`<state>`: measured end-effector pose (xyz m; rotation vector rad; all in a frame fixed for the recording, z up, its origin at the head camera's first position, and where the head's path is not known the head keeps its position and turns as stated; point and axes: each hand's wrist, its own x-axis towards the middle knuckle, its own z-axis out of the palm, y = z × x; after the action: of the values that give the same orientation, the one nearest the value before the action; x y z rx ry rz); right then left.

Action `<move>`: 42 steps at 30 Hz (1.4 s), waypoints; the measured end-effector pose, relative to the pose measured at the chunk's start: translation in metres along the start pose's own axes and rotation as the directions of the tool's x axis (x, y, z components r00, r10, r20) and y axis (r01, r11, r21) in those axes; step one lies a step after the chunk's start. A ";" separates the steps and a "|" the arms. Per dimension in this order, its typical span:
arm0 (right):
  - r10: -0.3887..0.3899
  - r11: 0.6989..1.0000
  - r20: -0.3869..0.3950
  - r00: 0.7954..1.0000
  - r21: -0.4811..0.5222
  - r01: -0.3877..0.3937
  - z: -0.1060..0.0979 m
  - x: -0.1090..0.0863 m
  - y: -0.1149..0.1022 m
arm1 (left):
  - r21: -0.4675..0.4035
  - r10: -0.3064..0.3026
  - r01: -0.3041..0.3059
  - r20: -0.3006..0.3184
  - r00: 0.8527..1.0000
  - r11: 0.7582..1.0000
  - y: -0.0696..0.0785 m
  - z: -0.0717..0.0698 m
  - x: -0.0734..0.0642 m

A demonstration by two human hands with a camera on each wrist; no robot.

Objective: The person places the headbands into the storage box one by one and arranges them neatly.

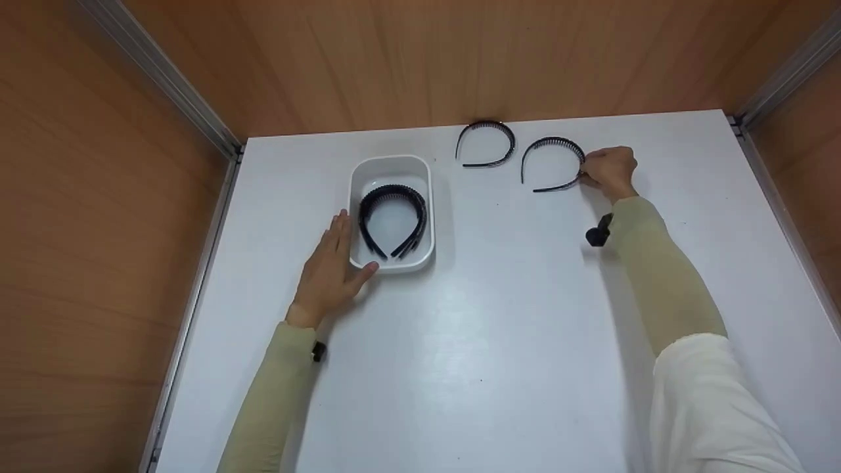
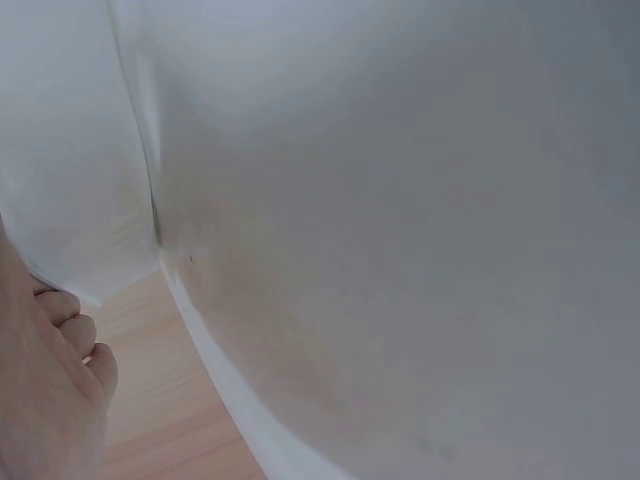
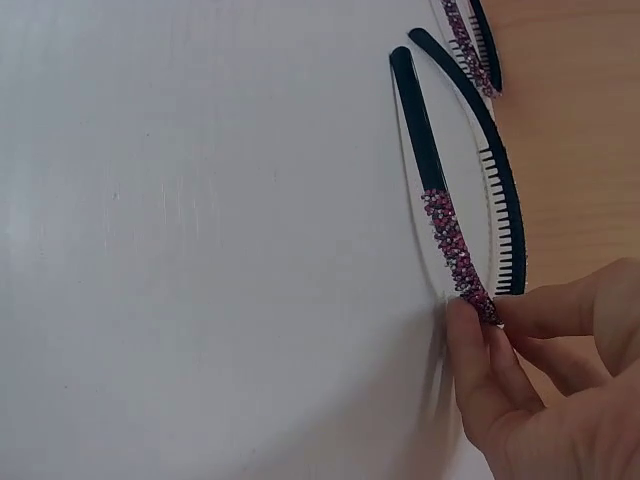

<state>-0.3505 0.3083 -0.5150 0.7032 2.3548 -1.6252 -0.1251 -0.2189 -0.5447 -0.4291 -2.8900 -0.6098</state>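
Note:
My right hand [image 1: 611,169] pinches a black toothed headband [image 1: 556,140] by its right side, at the back of the table. Up close in the right wrist view, the headband [image 3: 424,140] shows black ends, comb teeth and a band of pink and silver glitter between the fingertips. Against the left wall of a white plastic tub [image 1: 431,217] rests my left hand [image 1: 326,269], fingers straight, thumb by the near left corner. Several black headbands [image 1: 420,217] lie nested in the tub. The left wrist view shows part of the left hand [image 2: 60,370] beside a white wall.
Another black headband [image 1: 512,141] lies between the tub and the pinched one, close to the back panel [image 1: 420,66]. Wooden panels also stand at the left [image 1: 98,263] and right of the white table [image 1: 460,368].

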 end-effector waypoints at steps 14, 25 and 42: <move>0.003 0.993 0.018 1.000 -0.118 -0.001 -0.010 -0.006 -0.005 | -0.008 0.009 -0.009 -0.008 1.000 1.000 0.001 0.001 0.001; -0.054 0.993 0.080 0.995 -0.105 0.062 -0.011 -0.024 -0.018 | -0.006 0.004 -0.004 0.004 1.000 1.000 0.000 0.002 0.001; -0.120 0.991 0.197 0.973 -0.026 0.128 -0.010 -0.054 -0.036 | -0.011 -0.004 0.004 0.012 1.000 1.000 0.003 0.003 0.002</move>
<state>-0.3204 0.2931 -0.4590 0.3763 2.3210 -1.6115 -0.1263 -0.2145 -0.5454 -0.4299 -2.9005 -0.6268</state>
